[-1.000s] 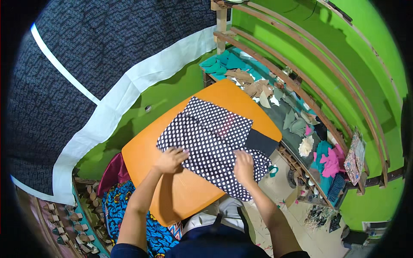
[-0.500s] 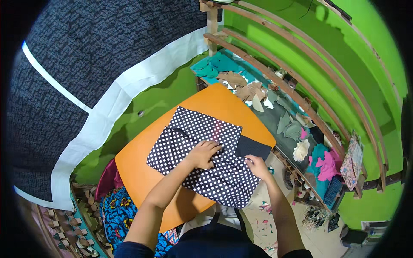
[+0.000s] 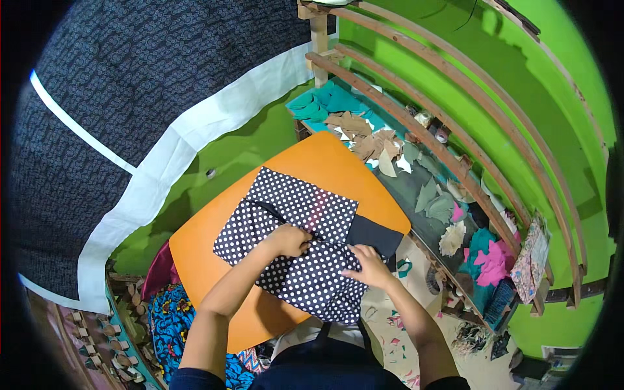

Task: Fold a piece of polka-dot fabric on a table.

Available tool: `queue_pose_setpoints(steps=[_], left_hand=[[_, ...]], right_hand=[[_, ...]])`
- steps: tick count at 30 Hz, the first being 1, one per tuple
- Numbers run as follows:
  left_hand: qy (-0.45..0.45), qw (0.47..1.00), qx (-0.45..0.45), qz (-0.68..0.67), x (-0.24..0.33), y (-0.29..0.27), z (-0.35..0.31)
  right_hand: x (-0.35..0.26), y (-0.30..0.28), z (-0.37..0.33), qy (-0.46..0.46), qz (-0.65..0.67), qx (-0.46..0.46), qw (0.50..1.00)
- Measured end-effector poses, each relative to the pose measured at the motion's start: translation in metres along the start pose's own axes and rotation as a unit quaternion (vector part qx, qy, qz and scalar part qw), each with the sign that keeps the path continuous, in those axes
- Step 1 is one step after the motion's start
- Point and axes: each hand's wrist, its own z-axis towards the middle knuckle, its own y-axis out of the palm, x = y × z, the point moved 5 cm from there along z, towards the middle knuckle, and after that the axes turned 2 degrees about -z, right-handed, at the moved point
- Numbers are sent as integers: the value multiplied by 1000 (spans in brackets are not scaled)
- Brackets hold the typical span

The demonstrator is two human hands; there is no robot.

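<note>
Black-and-white polka-dot fabric (image 3: 325,260) on orange round-cornered table (image 3: 338,166).
Your left hand (image 3: 289,240) curls, grip unclear; right hand (image 3: 370,268) half open, gripping nothing visible; uneven tugging could ruck the fabric.

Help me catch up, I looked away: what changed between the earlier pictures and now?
The left hand has moved rightward from the left edge of the polka-dot cloth to its middle, now curled; whether it grips is unclear. The right hand, spread open, is now nearer the black piece. The cloth still lies on the orange table.
</note>
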Motion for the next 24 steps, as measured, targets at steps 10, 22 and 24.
queue_pose_setpoints(steps=[10, 22, 24], left_hand=[[0, 999, 51, -17, 2, -10, -1], [-47, 997, 7, -63, -1, -7, 12], [-17, 989, 137, 44, -3, 2, 11]], right_hand=[[22, 3, 7, 42, 92, -48, 994], [65, 15, -9, 163, 382, -215, 884], [63, 12, -6, 136, 230, -131, 955]])
